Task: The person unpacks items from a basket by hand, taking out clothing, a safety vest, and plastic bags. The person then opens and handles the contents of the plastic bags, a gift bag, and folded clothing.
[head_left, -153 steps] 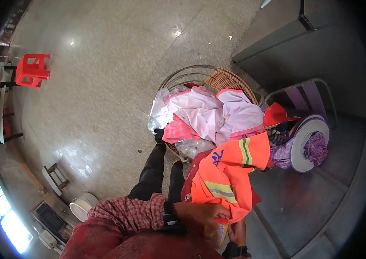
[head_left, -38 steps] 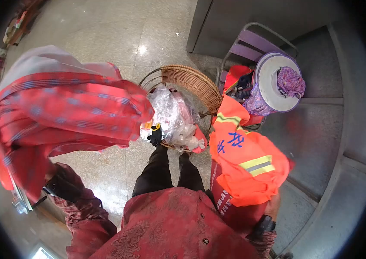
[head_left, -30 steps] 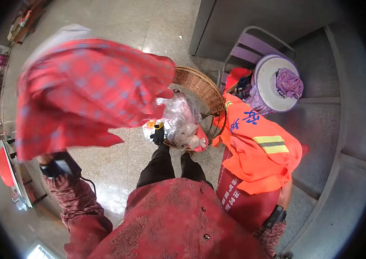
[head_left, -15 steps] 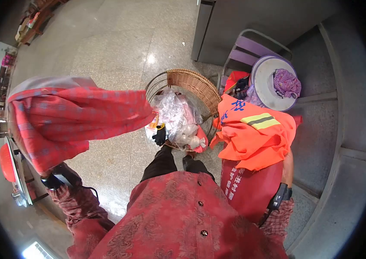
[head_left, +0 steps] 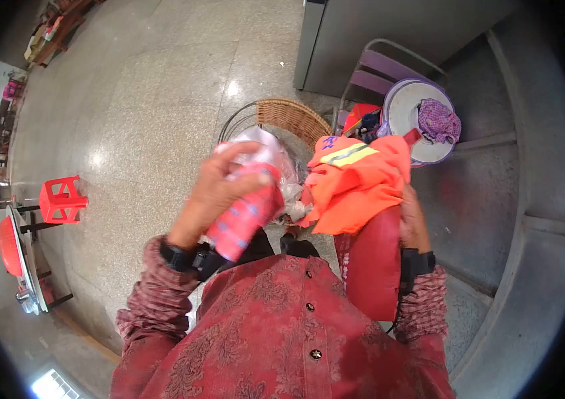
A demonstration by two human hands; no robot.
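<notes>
My left hand (head_left: 212, 189) is closed around a bunched red plaid cloth (head_left: 246, 223) with a pale underside, held above the basket. My right hand (head_left: 414, 219), partly hidden, grips an orange reflective vest (head_left: 356, 193) with a yellow-and-grey stripe and blue lettering. A dark red fabric piece (head_left: 372, 276) with white characters hangs under the vest on the same side; how the fingers hold it is hidden. Below both hands stands a wicker basket (head_left: 292, 114) containing clear plastic bags (head_left: 290, 183), largely covered by the cloths.
A purple-slatted chair (head_left: 379, 73) holds a round white-topped container (head_left: 405, 110) with a purple checked cloth (head_left: 439, 121) on it. Behind is a grey cabinet (head_left: 395, 26). At left are a red stool (head_left: 63, 199) and a table (head_left: 23, 259) with a red item.
My left hand has swung inward from the far left, and the spread plaid cloth is now bunched near the vest. The vest has shifted slightly left. The red stool has come into view.
</notes>
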